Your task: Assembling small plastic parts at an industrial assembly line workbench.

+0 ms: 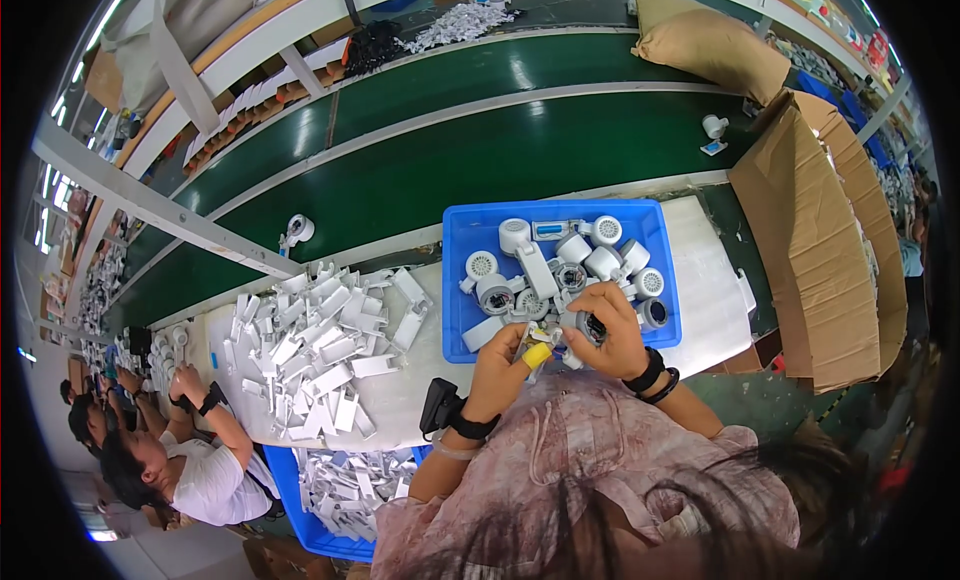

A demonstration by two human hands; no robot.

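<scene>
Both of my hands meet over the front edge of a blue bin (455,280). My left hand (500,368) is closed on a small white plastic part (545,334), with a yellow wrap (537,355) round one of its digits. From the other side my right hand (615,338) pinches with bent fingers at a round white housing (594,328), its dark inside partly showing. The fingers hide most of both pieces, and I cannot tell whether they are joined. Further white round housings (604,230), some with grilles, others showing wires, lie in the bin.
Left of the bin, white plastic handle shells (330,330) lie heaped on the worktable. A second blue bin (290,485) of similar shells stands below. Beyond runs a green conveyor belt (400,170). An open cardboard box (810,250) stands right; a person (215,470) works at left.
</scene>
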